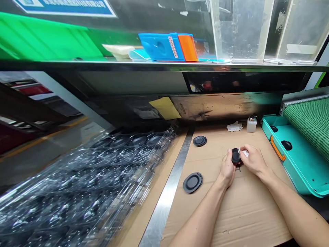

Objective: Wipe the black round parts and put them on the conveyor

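At a cardboard-topped workbench (231, 212), a blue-bordered sign (64, 7) hangs above the shelf, its writing too blurred to read; a yellow paper note (165, 107) on the dark back panel shows no legible words. Near the middle of the cardboard, the person's left hand (227, 168) curls around a small black round rubber disc (235, 156), fingers closed on its edge and holding it just above the board. The right hand (253, 159) pinches a white wipe (244, 152) between its fingertips and presses it against the disc's right side. Two more black oval discs lie flat on the cardboard to the left, one nearer (192, 182) and one farther back (199, 140). Behind the hands stand a small white bottle with a metal cap (251, 124) and a crumpled white cloth (234, 127). A teal plastic tray (303, 171) holding dark parts sits to the right, beside a green ribbed conveyor belt (311, 120). Stacked clear plastic trays (89, 181) fill the left, beyond a metal strip (167, 195).
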A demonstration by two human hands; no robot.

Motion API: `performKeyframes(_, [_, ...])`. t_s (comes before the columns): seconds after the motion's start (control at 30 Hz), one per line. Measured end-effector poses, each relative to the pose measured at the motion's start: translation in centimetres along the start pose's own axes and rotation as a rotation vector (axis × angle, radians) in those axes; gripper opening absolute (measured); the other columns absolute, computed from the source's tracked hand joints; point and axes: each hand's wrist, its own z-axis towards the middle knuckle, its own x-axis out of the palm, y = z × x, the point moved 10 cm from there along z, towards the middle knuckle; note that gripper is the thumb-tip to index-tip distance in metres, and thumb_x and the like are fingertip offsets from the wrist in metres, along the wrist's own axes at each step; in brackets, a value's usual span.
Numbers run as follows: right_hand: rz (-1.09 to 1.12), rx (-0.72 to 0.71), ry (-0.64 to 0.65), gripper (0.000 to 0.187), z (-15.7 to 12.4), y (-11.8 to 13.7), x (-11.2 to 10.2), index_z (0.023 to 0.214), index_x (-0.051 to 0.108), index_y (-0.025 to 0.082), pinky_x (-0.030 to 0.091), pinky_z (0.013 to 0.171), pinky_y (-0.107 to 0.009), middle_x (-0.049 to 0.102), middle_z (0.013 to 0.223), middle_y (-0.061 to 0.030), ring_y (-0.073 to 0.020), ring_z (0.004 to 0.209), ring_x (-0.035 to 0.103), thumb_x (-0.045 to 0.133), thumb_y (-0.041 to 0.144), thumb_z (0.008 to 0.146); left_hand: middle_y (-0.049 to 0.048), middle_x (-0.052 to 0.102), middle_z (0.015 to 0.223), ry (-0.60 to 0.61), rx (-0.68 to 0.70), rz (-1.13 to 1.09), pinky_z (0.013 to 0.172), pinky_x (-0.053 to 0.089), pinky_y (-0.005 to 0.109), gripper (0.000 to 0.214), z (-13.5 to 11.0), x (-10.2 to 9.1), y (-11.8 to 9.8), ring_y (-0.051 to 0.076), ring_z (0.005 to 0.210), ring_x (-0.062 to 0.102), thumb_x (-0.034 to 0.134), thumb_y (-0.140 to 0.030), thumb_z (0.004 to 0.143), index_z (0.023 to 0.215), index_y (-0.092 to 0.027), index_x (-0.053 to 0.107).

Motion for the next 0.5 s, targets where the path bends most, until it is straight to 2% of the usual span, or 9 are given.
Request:
performKeyframes(0.07, [-0.013, -0.007, 0.047, 0.01, -0.4, 0.6, 0.9, 0.086, 0.064, 0.02, 0.046, 0.07, -0.027, 0.072, 0.085, -0.0037, -0.0173, 0.074, 0.064, 0.055, 0.018, 0.082, 0.009, 0.071, 0.089, -0.06, 0.012, -0.04, 0.07, 0.047, 0.028, 0.047, 0.1, -0.6, -0.5, 0.018, 0.077, 0.064, 0.06, -0.054, 0.089, 0.103, -0.011, 0.07])
performKeyframes(0.17, [0.048, -0.046, 0.11, 0.012, -1.3, 2.2, 2.2, 0.084, 0.065, 0.021, 0.046, 0.07, -0.027, 0.071, 0.085, -0.0026, -0.0168, 0.075, 0.064, 0.056, 0.016, 0.08, 0.0108, 0.072, 0.093, -0.132, 0.024, -0.079, 0.081, 0.049, 0.031, 0.043, 0.0, -1.3, -1.1, 0.021, 0.088, 0.067, 0.059, -0.051, 0.091, 0.098, -0.01, 0.07])
performKeyframes(0.23, [0.169, -0.059, 0.213, 0.012, -1.8, 3.3, 3.3, 0.085, 0.066, 0.021, 0.046, 0.065, -0.025, 0.07, 0.08, -0.0005, -0.0151, 0.071, 0.063, 0.057, 0.016, 0.079, 0.0116, 0.072, 0.095, -0.152, -0.012, -0.09, 0.085, 0.049, 0.032, 0.042, 0.0, -1.5, -1.1, 0.022, 0.091, 0.067, 0.057, -0.05, 0.092, 0.097, -0.011, 0.071])
performKeyframes(0.3, [0.327, -0.003, 0.334, 0.009, -2.0, 3.4, 3.9, 0.085, 0.067, 0.021, 0.044, 0.057, -0.023, 0.068, 0.073, 0.0013, -0.0128, 0.062, 0.06, 0.059, 0.022, 0.081, 0.0117, 0.072, 0.098, -0.144, -0.071, -0.14, 0.086, 0.05, 0.032, 0.041, 0.0, -1.5, -0.9, 0.021, 0.092, 0.067, 0.05, -0.047, 0.096, 0.098, -0.011, 0.07])
performKeyframes(0.33, [0.395, 0.047, 0.35, 0.009, -1.7, 2.9, 3.6, 0.085, 0.067, 0.021, 0.043, 0.054, -0.022, 0.068, 0.072, 0.0015, -0.0121, 0.058, 0.059, 0.061, 0.027, 0.082, 0.0113, 0.071, 0.099, -0.134, -0.092, -0.182, 0.084, 0.05, 0.031, 0.04, 0.0, -1.4, -0.9, 0.02, 0.092, 0.067, 0.047, -0.044, 0.098, 0.098, -0.012, 0.07])
performKeyframes(0.37, [0.441, 0.097, 0.317, 0.013, -1.3, 2.2, 2.8, 0.085, 0.067, 0.02, 0.043, 0.053, -0.023, 0.068, 0.072, 0.0009, -0.0121, 0.058, 0.059, 0.062, 0.032, 0.083, 0.011, 0.071, 0.099, -0.116, -0.108, -0.224, 0.081, 0.05, 0.03, 0.039, 0.1, -1.2, -1.0, 0.019, 0.09, 0.067, 0.043, -0.041, 0.099, 0.097, -0.012, 0.069])
performKeyframes(0.43, [0.428, 0.173, 0.152, 0.021, 0.0, -0.1, 0.0, 0.086, 0.066, 0.019, 0.045, 0.057, -0.025, 0.069, 0.076, -0.0016, -0.0141, 0.062, 0.061, 0.062, 0.04, 0.084, 0.0115, 0.07, 0.098, -0.074, -0.135, -0.274, 0.071, 0.05, 0.027, 0.038, 0.1, -0.9, -1.1, 0.018, 0.084, 0.066, 0.039, -0.036, 0.1, 0.096, -0.012, 0.068])
performKeyframes(0.5, [0.243, 0.204, -0.031, 0.024, 0.9, -2.3, -3.2, 0.087, 0.066, 0.019, 0.047, 0.064, -0.029, 0.069, 0.079, -0.0039, -0.0178, 0.07, 0.063, 0.058, 0.042, 0.087, 0.0131, 0.069, 0.098, -0.043, -0.169, -0.281, 0.064, 0.047, 0.027, 0.037, 0.2, -0.6, -1.0, 0.018, 0.079, 0.065, 0.039, -0.035, 0.1, 0.098, -0.011, 0.067])
